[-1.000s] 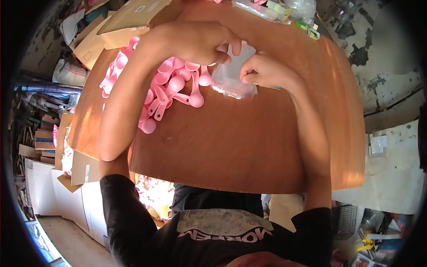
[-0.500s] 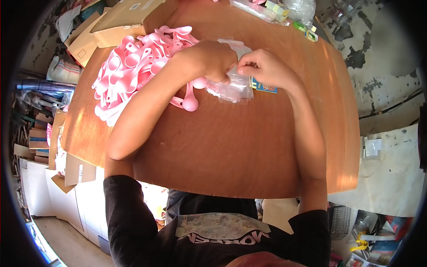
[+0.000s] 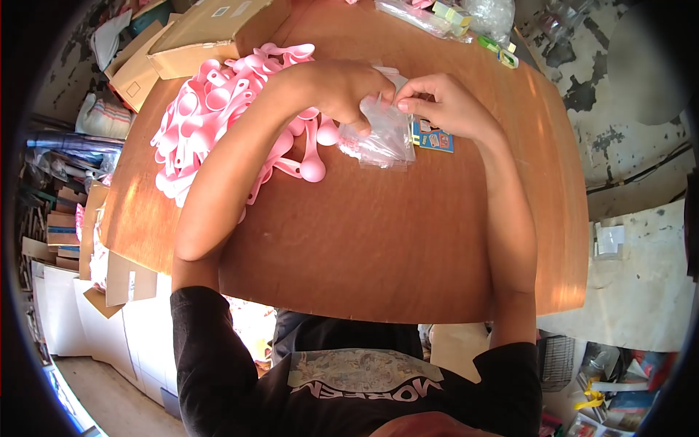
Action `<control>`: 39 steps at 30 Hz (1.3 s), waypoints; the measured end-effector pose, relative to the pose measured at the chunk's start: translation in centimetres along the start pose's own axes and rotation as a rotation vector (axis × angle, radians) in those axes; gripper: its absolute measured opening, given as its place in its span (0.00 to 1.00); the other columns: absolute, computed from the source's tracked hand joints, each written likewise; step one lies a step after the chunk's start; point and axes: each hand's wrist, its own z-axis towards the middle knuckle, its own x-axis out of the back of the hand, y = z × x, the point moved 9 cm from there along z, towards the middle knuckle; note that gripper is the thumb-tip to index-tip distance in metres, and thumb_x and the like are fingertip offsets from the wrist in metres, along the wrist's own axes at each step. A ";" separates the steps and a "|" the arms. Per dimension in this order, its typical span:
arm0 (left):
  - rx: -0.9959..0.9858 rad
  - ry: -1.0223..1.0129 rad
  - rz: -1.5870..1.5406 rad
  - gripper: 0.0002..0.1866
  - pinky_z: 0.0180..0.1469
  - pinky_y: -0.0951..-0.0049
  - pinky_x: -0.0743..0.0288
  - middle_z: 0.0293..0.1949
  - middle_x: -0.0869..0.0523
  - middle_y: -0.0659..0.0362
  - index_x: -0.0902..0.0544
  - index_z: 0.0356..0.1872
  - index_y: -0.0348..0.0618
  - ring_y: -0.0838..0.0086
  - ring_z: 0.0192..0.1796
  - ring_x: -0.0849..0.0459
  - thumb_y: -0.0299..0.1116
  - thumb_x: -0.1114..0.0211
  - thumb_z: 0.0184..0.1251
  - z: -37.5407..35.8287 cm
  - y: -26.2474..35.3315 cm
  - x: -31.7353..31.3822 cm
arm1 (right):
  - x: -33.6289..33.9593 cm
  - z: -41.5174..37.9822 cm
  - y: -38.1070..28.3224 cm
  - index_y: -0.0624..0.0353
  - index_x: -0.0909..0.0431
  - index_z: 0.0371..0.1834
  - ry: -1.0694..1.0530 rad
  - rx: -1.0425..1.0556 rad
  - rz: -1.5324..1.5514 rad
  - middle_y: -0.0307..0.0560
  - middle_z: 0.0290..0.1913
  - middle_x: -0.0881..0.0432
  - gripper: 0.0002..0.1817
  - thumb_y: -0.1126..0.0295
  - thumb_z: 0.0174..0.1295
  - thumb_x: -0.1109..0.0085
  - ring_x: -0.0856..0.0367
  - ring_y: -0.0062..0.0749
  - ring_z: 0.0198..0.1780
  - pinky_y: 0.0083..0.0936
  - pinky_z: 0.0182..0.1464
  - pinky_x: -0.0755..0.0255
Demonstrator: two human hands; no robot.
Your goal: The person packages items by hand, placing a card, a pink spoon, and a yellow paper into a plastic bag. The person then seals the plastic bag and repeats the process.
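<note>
Clear plastic bags (image 3: 386, 142) lie in a loose stack on the brown table (image 3: 364, 240). My left hand (image 3: 346, 91) is over the left side of the stack, thumb and fingers bent around the upper part of a clear bag. My right hand (image 3: 444, 105) pinches the same bag's upper right edge between thumb and forefinger. Beside the stack, partly under my right hand, is a blue printed card (image 3: 435, 141). A heap of pink plastic scoops (image 3: 211, 120) spreads to the left, partly behind my left forearm; one scoop (image 3: 312, 156) lies near the bags.
A cardboard box (image 3: 211, 40) sits at the table's back left. Along the back edge are plastic packaging (image 3: 422, 20) and a green and white object (image 3: 499, 52). More cartons (image 3: 131, 277) stand left of the table, and mixed items (image 3: 619, 386) lie at the lower right.
A clear bag is now raised between my hands. My left fingers have spread a little, and my right hand has shifted slightly right, showing more of the blue card.
</note>
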 end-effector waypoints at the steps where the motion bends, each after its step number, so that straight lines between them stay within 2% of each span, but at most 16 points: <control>1: 0.000 0.005 0.001 0.29 0.47 0.65 0.25 0.51 0.21 0.52 0.25 0.54 0.41 0.62 0.47 0.20 0.36 0.27 0.49 -0.2 -0.4 0.2 | 0.3 0.0 -0.1 0.66 0.19 0.32 0.010 0.006 -0.008 0.35 0.20 0.26 0.07 0.72 0.62 0.42 0.34 0.16 0.20 0.21 0.22 0.39; 7: 0.066 0.074 -0.048 0.27 0.46 0.66 0.25 0.53 0.22 0.52 0.25 0.55 0.41 0.64 0.48 0.20 0.30 0.29 0.51 -1.2 -0.6 1.8 | 1.0 0.1 0.3 0.66 0.19 0.33 0.055 0.073 -0.001 0.33 0.22 0.25 0.07 0.71 0.62 0.40 0.35 0.13 0.22 0.19 0.23 0.40; 10: -0.004 0.153 -0.099 0.21 0.46 0.67 0.24 0.48 0.18 0.54 0.21 0.51 0.39 0.64 0.46 0.18 0.29 0.32 0.55 -0.4 -0.8 2.2 | 1.0 0.2 0.3 0.66 0.19 0.34 0.049 0.027 -0.001 0.33 0.24 0.24 0.08 0.71 0.62 0.40 0.33 0.13 0.24 0.19 0.25 0.38; 12: -0.087 0.153 -0.208 0.12 0.45 0.68 0.23 0.39 0.14 0.56 0.17 0.44 0.37 0.66 0.42 0.16 0.27 0.35 0.59 -0.1 -0.4 2.4 | 0.8 0.1 0.5 0.66 0.18 0.35 0.045 -0.006 -0.003 0.33 0.24 0.23 0.08 0.70 0.63 0.41 0.31 0.14 0.25 0.19 0.27 0.36; 13: -0.087 0.156 -0.210 0.12 0.45 0.68 0.23 0.39 0.14 0.56 0.17 0.44 0.37 0.66 0.42 0.16 0.27 0.35 0.59 -0.1 -0.4 2.5 | 1.4 0.0 -0.1 0.66 0.18 0.36 0.117 0.062 0.000 0.34 0.25 0.22 0.09 0.69 0.64 0.42 0.30 0.16 0.27 0.20 0.29 0.34; 15: -0.193 0.403 -0.078 0.08 0.44 0.69 0.22 0.33 0.13 0.57 0.15 0.38 0.36 0.68 0.39 0.15 0.27 0.37 0.61 -1.0 0.7 5.1 | 2.1 -0.7 -1.0 0.65 0.18 0.37 0.188 0.129 0.000 0.35 0.25 0.21 0.10 0.68 0.64 0.42 0.29 0.18 0.28 0.22 0.31 0.32; 17: -0.107 0.472 -0.135 0.07 0.44 0.71 0.22 0.35 0.13 0.56 0.15 0.38 0.36 0.73 0.40 0.15 0.26 0.37 0.60 -1.6 0.5 6.2 | 3.0 -2.0 -1.2 0.64 0.18 0.39 0.192 0.084 -0.235 0.41 0.27 0.18 0.11 0.66 0.65 0.43 0.25 0.23 0.29 0.25 0.36 0.29; 18: -0.050 0.555 -0.192 0.07 0.45 0.72 0.23 0.35 0.13 0.56 0.15 0.37 0.34 0.74 0.40 0.15 0.26 0.37 0.60 -2.1 -0.1 7.1 | 2.6 -2.7 0.4 0.65 0.20 0.46 0.057 -0.074 -0.335 0.42 0.39 0.17 0.13 0.69 0.61 0.38 0.21 0.23 0.39 0.24 0.43 0.27; 19: 0.008 0.638 -0.252 0.07 0.46 0.74 0.23 0.36 0.13 0.56 0.15 0.37 0.33 0.76 0.40 0.16 0.25 0.37 0.60 -2.6 -0.7 7.7 | 2.6 -3.6 0.4 0.65 0.20 0.46 0.056 -0.075 -0.339 0.42 0.39 0.17 0.13 0.69 0.61 0.38 0.21 0.23 0.39 0.24 0.43 0.27; 22: -0.086 0.705 -0.421 0.08 0.48 0.76 0.25 0.36 0.12 0.58 0.14 0.37 0.32 0.78 0.40 0.17 0.27 0.36 0.61 -2.6 -1.5 8.6 | 0.8 -6.2 -0.4 0.61 0.22 0.50 0.047 0.083 -0.657 0.51 0.48 0.22 0.23 0.73 0.47 0.29 0.22 0.45 0.48 0.32 0.48 0.26; 26: -0.065 0.613 -0.454 0.13 0.46 0.75 0.24 0.40 0.13 0.53 0.18 0.47 0.34 0.77 0.40 0.17 0.21 0.36 0.60 -3.4 -0.2 9.3 | 0.4 -7.3 0.6 0.61 0.21 0.48 0.176 0.061 -0.559 0.50 0.48 0.21 0.21 0.74 0.48 0.30 0.21 0.46 0.47 0.33 0.49 0.27; 28: -0.128 0.854 -0.481 0.05 0.42 0.76 0.24 0.29 0.12 0.57 0.14 0.35 0.34 0.78 0.34 0.17 0.23 0.36 0.61 -4.7 0.1 10.5 | 1.0 -7.5 1.0 0.62 0.19 0.44 0.221 0.037 -0.462 0.50 0.46 0.18 0.17 0.75 0.49 0.30 0.19 0.44 0.43 0.32 0.47 0.26; 31: -0.111 0.831 -0.563 0.06 0.40 0.75 0.23 0.31 0.13 0.58 0.14 0.36 0.35 0.79 0.34 0.18 0.25 0.35 0.61 -4.6 -0.2 10.6 | 1.8 -7.3 1.7 0.63 0.17 0.40 0.181 -0.017 -0.372 0.45 0.38 0.16 0.11 0.74 0.53 0.33 0.18 0.31 0.37 0.24 0.42 0.26; 32: -0.115 0.837 -0.558 0.06 0.40 0.75 0.23 0.31 0.13 0.58 0.14 0.36 0.35 0.79 0.34 0.18 0.25 0.35 0.61 -4.8 -0.1 10.8 | 2.4 -7.3 1.2 0.63 0.17 0.40 0.184 -0.011 -0.377 0.45 0.38 0.16 0.11 0.74 0.53 0.33 0.18 0.31 0.37 0.24 0.42 0.26; 36: -0.044 0.864 -0.698 0.07 0.39 0.75 0.23 0.32 0.13 0.58 0.14 0.38 0.36 0.80 0.35 0.17 0.27 0.35 0.61 -4.5 -1.7 10.3 | 9.6 -9.0 -5.9 0.63 0.16 0.39 0.695 0.036 -0.330 0.36 0.29 0.17 0.08 0.71 0.61 0.37 0.24 0.15 0.30 0.16 0.32 0.30; 39: -0.029 0.862 -0.708 0.08 0.39 0.77 0.22 0.30 0.13 0.60 0.13 0.37 0.38 0.82 0.36 0.17 0.30 0.34 0.61 -4.4 -1.8 10.0 | 12.6 -9.5 -9.1 0.64 0.16 0.40 0.863 0.207 -0.104 0.33 0.29 0.19 0.09 0.70 0.61 0.36 0.26 0.12 0.29 0.12 0.31 0.33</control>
